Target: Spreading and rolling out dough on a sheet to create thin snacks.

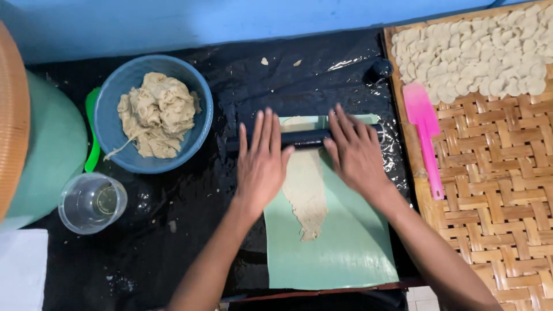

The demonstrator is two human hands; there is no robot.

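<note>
Pressing down with flat palms, both hands rest on a dark rolling pin [304,138] that lies crosswise over a pale green sheet [345,242] on the worktop [173,242] — the left hand [262,161] covers the pin's left part, the right hand [354,152] its right part, and only a short dark stretch of the pin shows between them. The fingers of both hands are spread wide and straight, pointing toward 12 o'clock, laid over the pin rather than curled around it. A thin strip of beige dough [305,193] lies on the green sheet, running from under the pin toward 6 o'clock, between the two wrists and ending in a ragged tip. At 9 to 10 o'clock from the left hand stands a blue bowl [199,132] holding a lump of the same dough [156,115], with a green utensil [91,129] just beside its left rim. At 8 o'clock from that hand sits a clear plastic cup [92,203]. At 3 o'clock from the right hand lies a woven bamboo tray [489,184] — a pink spatula [425,132] rests on it, and many small pale dough discs [478,52] are spread at its far end, toward 1 o'clock.
</note>
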